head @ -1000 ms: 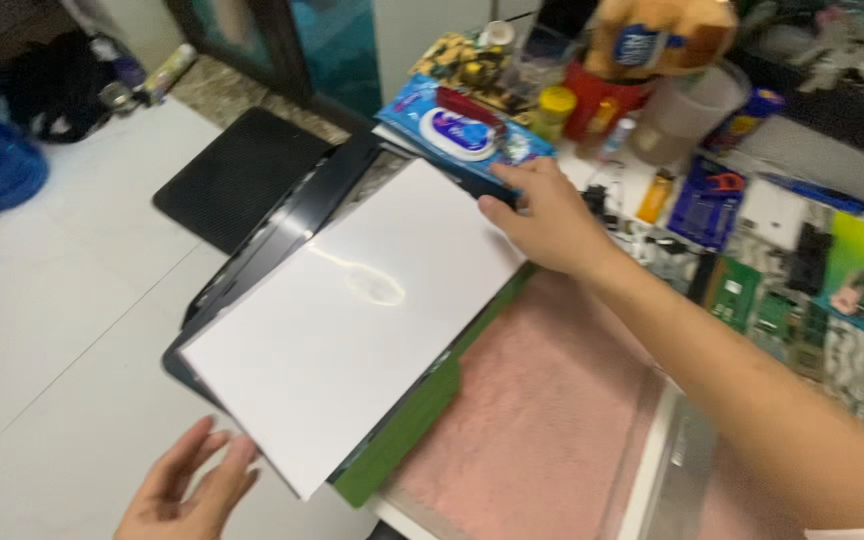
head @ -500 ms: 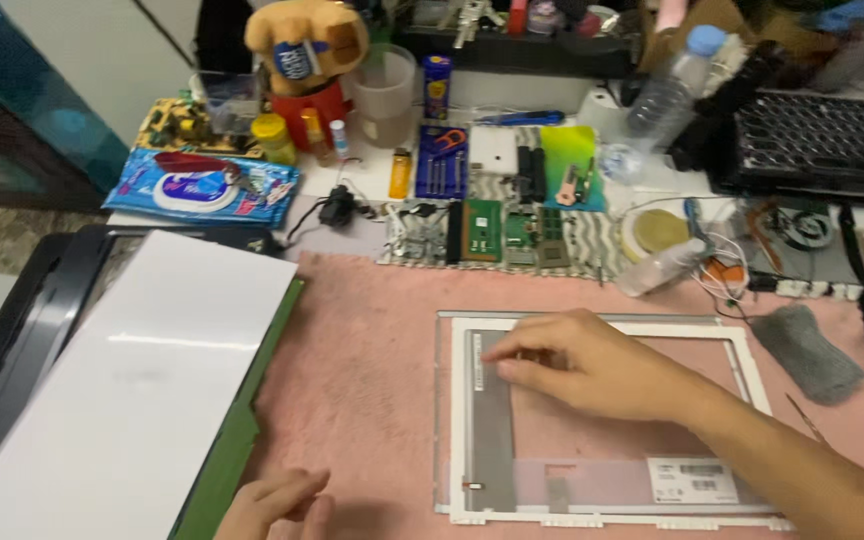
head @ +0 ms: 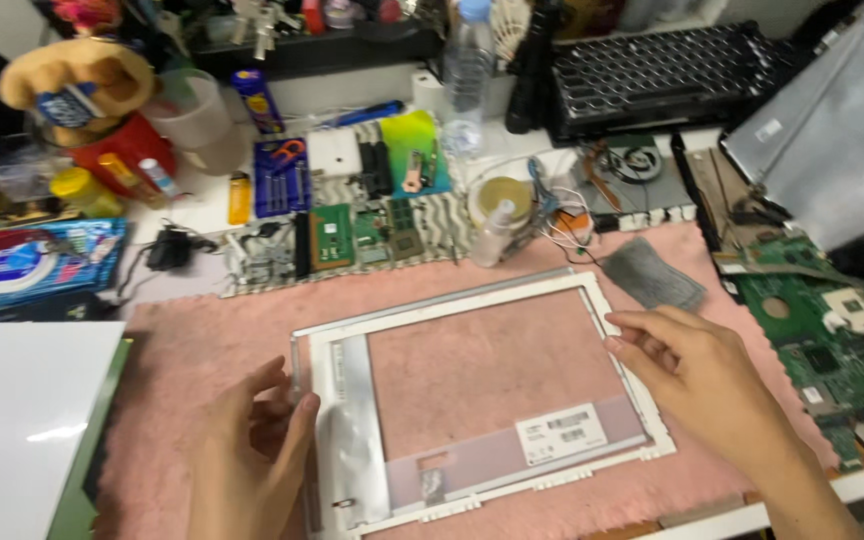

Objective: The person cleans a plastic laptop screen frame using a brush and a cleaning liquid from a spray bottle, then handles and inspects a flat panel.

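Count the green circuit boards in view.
3, maybe more hidden in the clutter: large motherboard at right by the right hand; two small boards beyond the white frame.

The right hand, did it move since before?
Yes. The right hand slid from the white frame's left side to its right edge.

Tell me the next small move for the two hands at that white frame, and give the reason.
Probably close both hands on the frame's side edges for a grip. The left hand rests at the left edge of the white frame, fingers curled by the metal strip. The right hand has its fingertips at the right edge, open. The frame lies flat on the pink mat, and neither hand grips it yet.
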